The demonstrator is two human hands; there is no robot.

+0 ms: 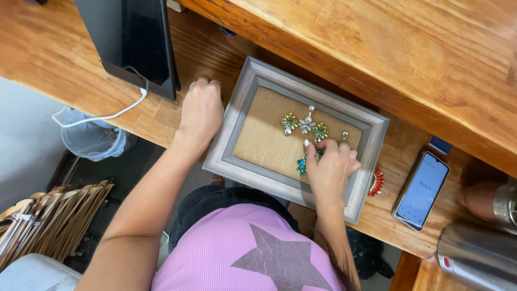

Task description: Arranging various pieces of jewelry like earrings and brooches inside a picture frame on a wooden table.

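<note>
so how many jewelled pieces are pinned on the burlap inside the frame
3 visible: a flower cluster at upper centre, a small stud right of it, a teal piece under the right hand's fingers, which may hide more.

A warm, glossy wooden tabletop [64, 59] with a raised shelf [409, 48] behind. Below it a pale grey floor [24, 140], a bin [91, 140] lined with plastic, perhaps wooden hangers [54, 221].

Left hand [201, 112] steadying grey frame [243, 165] — right hand [329, 168] on teal earring [302, 164]
</note>
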